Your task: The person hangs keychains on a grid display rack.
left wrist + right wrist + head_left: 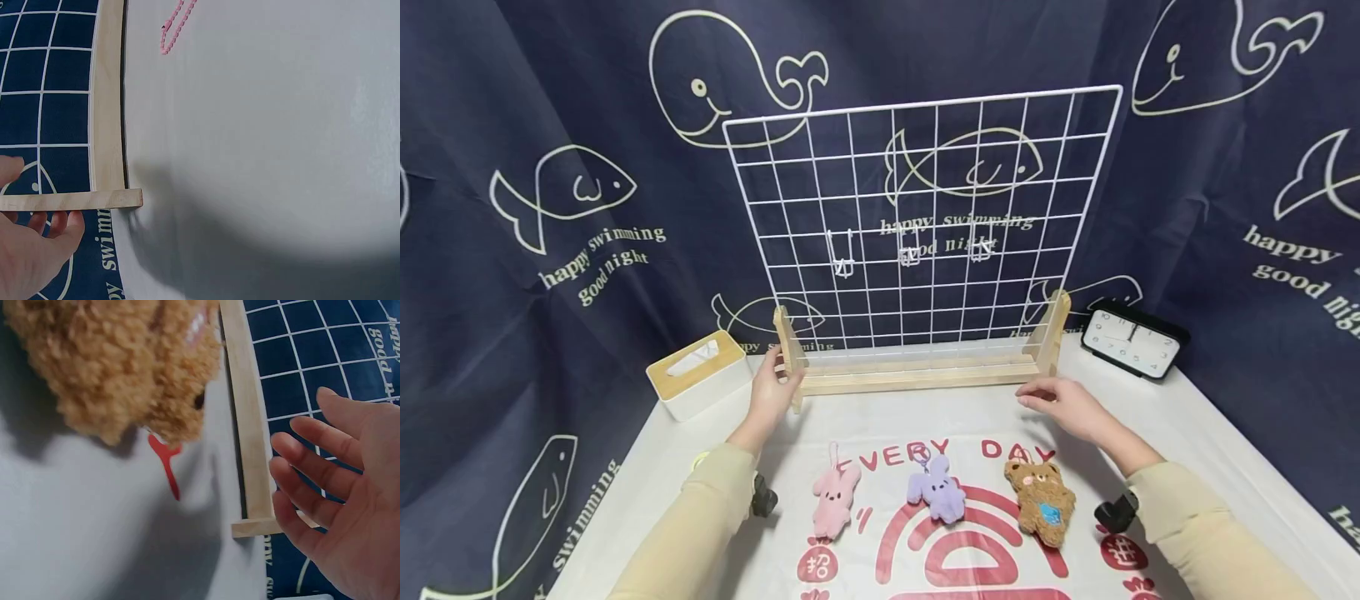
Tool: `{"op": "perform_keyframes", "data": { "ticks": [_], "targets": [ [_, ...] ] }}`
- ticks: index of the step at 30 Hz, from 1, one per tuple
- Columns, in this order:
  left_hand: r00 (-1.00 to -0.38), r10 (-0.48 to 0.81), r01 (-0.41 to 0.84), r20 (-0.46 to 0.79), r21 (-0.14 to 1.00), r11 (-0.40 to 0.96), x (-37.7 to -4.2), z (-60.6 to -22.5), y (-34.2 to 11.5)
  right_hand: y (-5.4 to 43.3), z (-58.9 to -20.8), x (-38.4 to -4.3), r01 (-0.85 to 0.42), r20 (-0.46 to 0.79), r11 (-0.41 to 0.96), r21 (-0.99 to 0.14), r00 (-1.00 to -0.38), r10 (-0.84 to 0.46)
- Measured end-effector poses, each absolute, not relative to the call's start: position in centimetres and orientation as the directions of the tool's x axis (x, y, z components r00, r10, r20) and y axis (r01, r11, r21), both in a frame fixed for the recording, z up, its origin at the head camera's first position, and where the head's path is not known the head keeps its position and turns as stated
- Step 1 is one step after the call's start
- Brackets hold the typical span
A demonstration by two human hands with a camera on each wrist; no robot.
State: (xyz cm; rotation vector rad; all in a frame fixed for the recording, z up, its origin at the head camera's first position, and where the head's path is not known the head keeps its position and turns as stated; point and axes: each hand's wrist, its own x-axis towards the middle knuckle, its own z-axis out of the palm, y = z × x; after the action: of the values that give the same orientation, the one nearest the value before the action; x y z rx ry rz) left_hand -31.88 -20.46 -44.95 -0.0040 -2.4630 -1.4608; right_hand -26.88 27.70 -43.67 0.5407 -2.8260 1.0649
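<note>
A white wire grid rack point(936, 200) stands upright on a wooden base point(917, 377). My left hand point(769, 392) is at the base's left foot, with the thumb on one side and the fingers on the other; in the left wrist view this hand point(37, 250) grips the wooden foot point(75, 200). In front of the base's right end my right hand point(1063, 404) holds nothing, its fingers loosely bent and apart in the right wrist view. Three plush keychains lie on the table: a pink rabbit point(833, 504), a purple rabbit point(942, 493) and a brown bear point(1043, 504).
Three white wire hooks, one of them the left hook point(842, 265), hang on the grid. A tissue box point(700, 375) stands at the left and a black-framed clock point(1135, 340) at the right. Behind the white table point(865, 417) hangs a dark blue curtain point(580, 92).
</note>
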Motion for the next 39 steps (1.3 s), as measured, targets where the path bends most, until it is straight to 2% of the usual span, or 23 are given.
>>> {"op": "perform_keyframes", "data": {
  "ticks": [7,14,19,24,33,39],
  "targets": [
    [-0.952,-0.162,0.149,0.26,0.856,0.495,-32.1,-45.1,-20.5,27.5,-45.1,-27.0,-0.367,0.128,0.607,-0.705,-0.908,-0.4],
    [-0.954,-0.177,0.131,0.243,0.866,0.483,-32.2,-45.2,-20.7,27.2,-46.4,-27.1,-0.332,0.034,0.599,-0.729,-0.891,-0.453],
    [-0.94,-0.176,0.181,0.293,0.864,0.47,-32.2,-45.5,-20.7,27.9,-47.0,-27.3,-0.315,-0.018,0.583,-0.749,-0.87,-0.493],
    [-0.937,-0.175,0.191,0.301,0.865,0.464,-32.5,-45.7,-20.7,28.5,-47.3,-27.3,-0.342,-0.02,0.58,-0.74,-0.85,-0.527],
    [-0.951,-0.193,0.131,0.243,0.879,0.459,-32.6,-45.7,-20.5,28.3,-47.1,-26.9,-0.387,0.002,0.613,-0.688,-0.846,-0.532],
    [-0.946,-0.201,0.147,0.253,0.892,0.428,-32.6,-45.9,-20.6,28.3,-47.1,-26.7,-0.417,-0.019,0.605,-0.679,-0.814,-0.581]
  ]
}}
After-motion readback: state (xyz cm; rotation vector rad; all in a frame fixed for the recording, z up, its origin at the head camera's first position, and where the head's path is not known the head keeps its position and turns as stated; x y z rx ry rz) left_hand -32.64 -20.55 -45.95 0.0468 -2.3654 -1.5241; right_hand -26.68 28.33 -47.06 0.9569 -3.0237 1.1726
